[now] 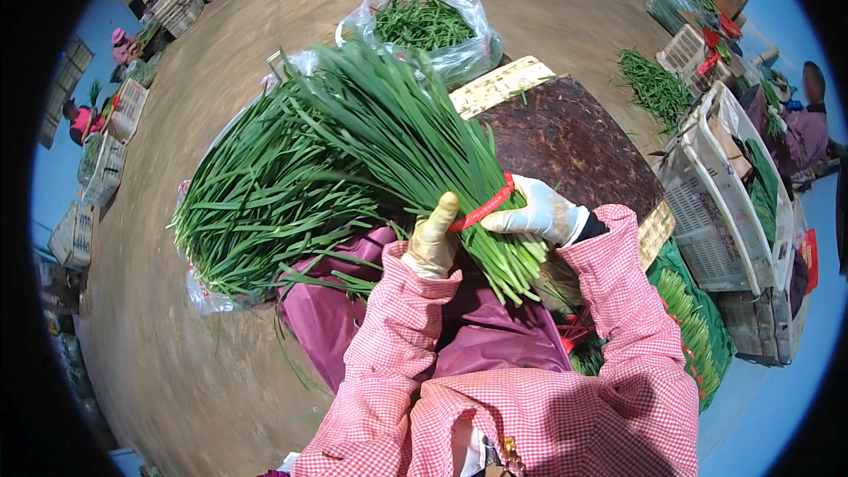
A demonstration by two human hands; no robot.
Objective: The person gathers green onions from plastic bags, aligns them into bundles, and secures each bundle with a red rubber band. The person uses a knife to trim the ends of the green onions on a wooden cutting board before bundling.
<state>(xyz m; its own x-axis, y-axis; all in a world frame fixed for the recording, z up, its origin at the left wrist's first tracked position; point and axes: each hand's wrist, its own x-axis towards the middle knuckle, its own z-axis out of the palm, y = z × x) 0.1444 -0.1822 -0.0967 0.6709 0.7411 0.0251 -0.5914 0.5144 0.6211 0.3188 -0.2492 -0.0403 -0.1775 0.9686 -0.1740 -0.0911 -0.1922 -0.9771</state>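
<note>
Both gloved hands hold a bunch of long green garlic chives (404,126) over my lap, its pale cut ends toward me. A red printed tie band (487,204) circles the bunch near those ends. My left hand (434,238) grips the near left side, thumb up beside the band. On the right side, my right hand (533,212) closes round the stems with its thumb across them, just below the band. Left of the bunch lies a large heap of loose chives (265,205) on clear plastic. A purple apron (324,318) covers my lap.
Beyond the bunch stands a clear plastic bag (480,56) of chive pieces. A dark board (570,139) lies on a pale crate to the right. Banded bunches (689,324) rest on green cloth. White plastic crates (715,212) stand farther right; a person (798,132) sits behind them.
</note>
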